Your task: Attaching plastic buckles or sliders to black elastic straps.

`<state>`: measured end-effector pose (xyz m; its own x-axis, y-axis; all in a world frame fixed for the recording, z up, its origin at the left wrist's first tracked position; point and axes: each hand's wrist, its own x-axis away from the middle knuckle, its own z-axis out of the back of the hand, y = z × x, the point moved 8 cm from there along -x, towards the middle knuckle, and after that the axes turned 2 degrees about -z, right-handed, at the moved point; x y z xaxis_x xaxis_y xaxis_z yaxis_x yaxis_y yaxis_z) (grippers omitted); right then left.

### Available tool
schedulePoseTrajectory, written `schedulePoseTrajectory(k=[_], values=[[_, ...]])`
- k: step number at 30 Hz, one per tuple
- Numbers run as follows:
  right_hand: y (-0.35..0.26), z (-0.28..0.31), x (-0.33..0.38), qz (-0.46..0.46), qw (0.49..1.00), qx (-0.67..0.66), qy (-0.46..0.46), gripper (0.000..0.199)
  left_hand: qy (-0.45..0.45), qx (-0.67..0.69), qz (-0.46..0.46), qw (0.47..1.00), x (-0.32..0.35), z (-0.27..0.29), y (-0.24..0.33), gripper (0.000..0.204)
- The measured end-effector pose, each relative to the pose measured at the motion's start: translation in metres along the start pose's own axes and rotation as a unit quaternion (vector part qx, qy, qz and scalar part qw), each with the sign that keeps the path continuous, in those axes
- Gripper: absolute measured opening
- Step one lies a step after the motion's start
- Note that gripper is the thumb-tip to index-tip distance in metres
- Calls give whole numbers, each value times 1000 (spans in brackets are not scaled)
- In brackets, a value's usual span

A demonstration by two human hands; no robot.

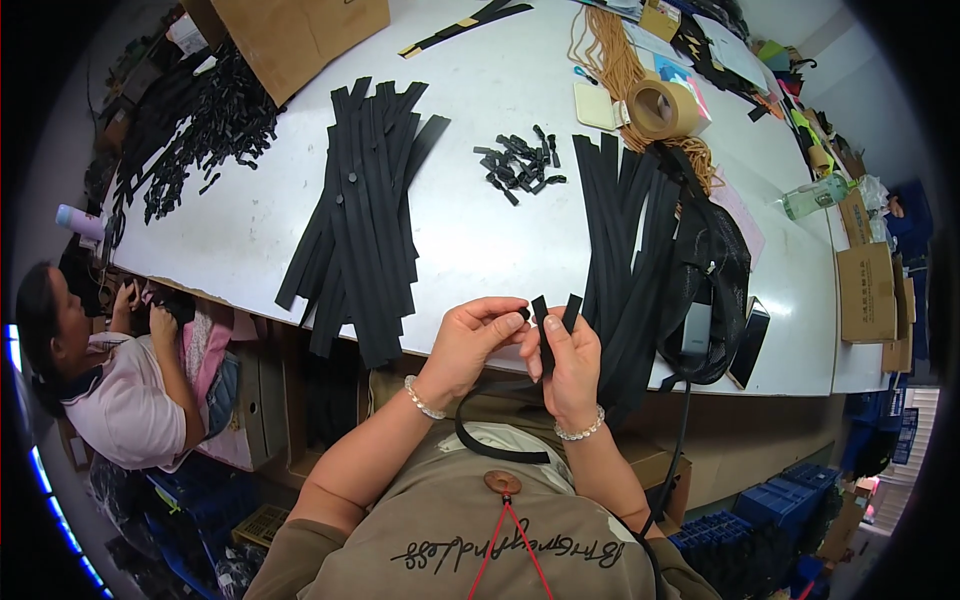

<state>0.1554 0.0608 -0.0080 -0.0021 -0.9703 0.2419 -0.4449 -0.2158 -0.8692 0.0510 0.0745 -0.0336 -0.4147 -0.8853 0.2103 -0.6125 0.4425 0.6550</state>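
Both hands are raised in front of my chest at the table's near edge. My right hand grips a black flat strap between thumb and fingers. Two strap ends stick up from that grip, and a length of strap curves down across my shirt. Close by on the left, my left hand pinches a small black piece, mostly hidden by the fingertips; it looks like the small black buckles heaped on the table beyond. Long black straps lie in a left pile and a right pile.
A black mesh bag and a phone lie at the right. Farther back are a tape roll, tan cords and a bottle. A cardboard box and tangled black pieces occupy the far left. Another person sits at left.
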Motion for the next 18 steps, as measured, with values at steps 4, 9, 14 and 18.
schedulePoseTrajectory(k=[4,9,14,18], values=[[1,-4,6,-32,999,-16,-12,14,117,36,23,992,1,13,1,23],[5,-11,8,-57,998,-13,-27,12,117,41,21,992,1,6,10,26],[1,-12,9,-65,997,-24,-25,12,102,15,15,995,2,7,9,26],[0,-11,10,-72,997,-25,-17,12,92,5,5,996,3,4,10,25]])
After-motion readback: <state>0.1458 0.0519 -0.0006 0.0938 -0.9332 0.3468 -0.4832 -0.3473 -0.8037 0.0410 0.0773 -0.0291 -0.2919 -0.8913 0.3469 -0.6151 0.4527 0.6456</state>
